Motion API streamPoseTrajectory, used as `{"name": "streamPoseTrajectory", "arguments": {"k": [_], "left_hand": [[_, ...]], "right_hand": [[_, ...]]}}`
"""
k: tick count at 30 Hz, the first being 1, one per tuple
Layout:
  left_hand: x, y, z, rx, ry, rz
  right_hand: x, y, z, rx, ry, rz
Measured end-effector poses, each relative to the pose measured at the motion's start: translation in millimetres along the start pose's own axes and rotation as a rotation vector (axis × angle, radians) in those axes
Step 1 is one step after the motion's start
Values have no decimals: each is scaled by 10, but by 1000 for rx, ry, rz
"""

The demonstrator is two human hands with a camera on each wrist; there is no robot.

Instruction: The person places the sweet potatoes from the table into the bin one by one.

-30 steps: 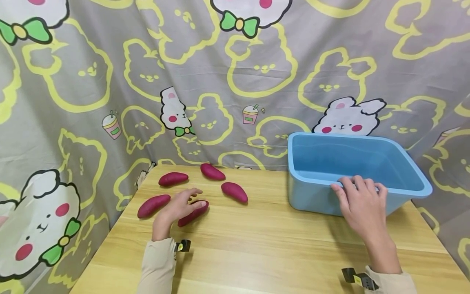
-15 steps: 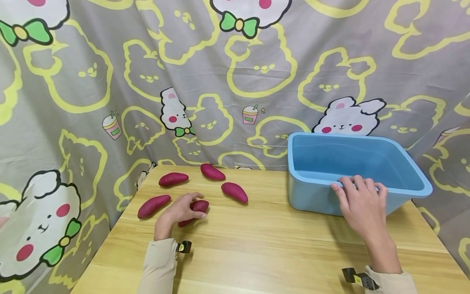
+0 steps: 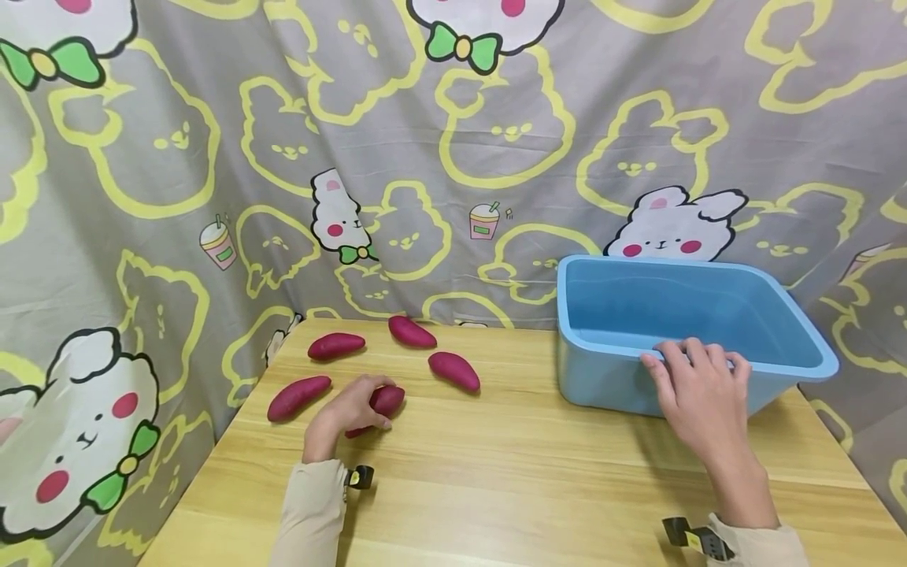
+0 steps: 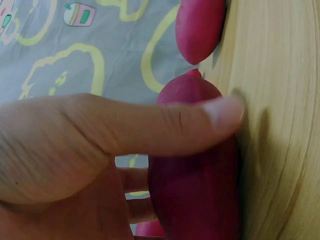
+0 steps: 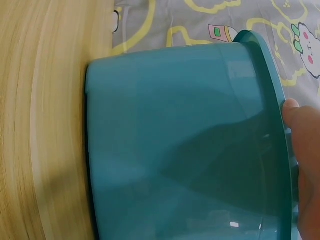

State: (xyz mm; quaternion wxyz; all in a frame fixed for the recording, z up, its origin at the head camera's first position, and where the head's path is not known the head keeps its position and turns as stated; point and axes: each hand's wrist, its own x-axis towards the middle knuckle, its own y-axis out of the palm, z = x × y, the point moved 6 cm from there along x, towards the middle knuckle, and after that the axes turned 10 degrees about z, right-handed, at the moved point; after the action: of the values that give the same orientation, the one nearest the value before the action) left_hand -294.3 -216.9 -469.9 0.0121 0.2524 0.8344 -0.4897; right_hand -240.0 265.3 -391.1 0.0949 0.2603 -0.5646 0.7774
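- Head view: we see a person's left hand (image 3: 349,407) bent round a purple-red sweet potato (image 3: 388,400), thumb on its near side and fingers on its far side, pinching it between them; it lies on the left part of a wooden table (image 3: 496,472).
- We read its long axis as a diagonal; one end points away and to the right, the other back toward the person and to the left.
- Left wrist view: we find that axis running from top to bottom, alongside the wood; the thumb crosses it near its upper end.
- Beside and beyond it we count four more sweet potatoes; the leftmost one (image 3: 299,398) slants almost parallel to it; the back-left one (image 3: 336,346) lies nearly sideways; the back-middle one (image 3: 412,332) and the rightmost one (image 3: 454,371) both slant from far left to near right.
- Well apart, on the table's right, a blue tub (image 3: 609,379) stands upright; the right hand (image 3: 703,402) grips its near rim (image 3: 609,348), fingers hooked over the edge.
- Behind everything hangs a grey curtain (image 3: 404,150).
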Motion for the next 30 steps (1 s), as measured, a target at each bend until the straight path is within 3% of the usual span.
{"name": "streamPoseTrajectory", "arguments": {"k": [12, 22, 30], "left_hand": [[-84, 59, 66, 4, -2, -15], [-71, -14, -18, -10, -5, -27], [-31, -59, -65, -25, 34, -66]], "right_hand": [[-19, 79, 50, -4, 4, 39], [15, 47, 36, 2, -3, 8], [-8, 16, -16, -5, 6, -5]]}}
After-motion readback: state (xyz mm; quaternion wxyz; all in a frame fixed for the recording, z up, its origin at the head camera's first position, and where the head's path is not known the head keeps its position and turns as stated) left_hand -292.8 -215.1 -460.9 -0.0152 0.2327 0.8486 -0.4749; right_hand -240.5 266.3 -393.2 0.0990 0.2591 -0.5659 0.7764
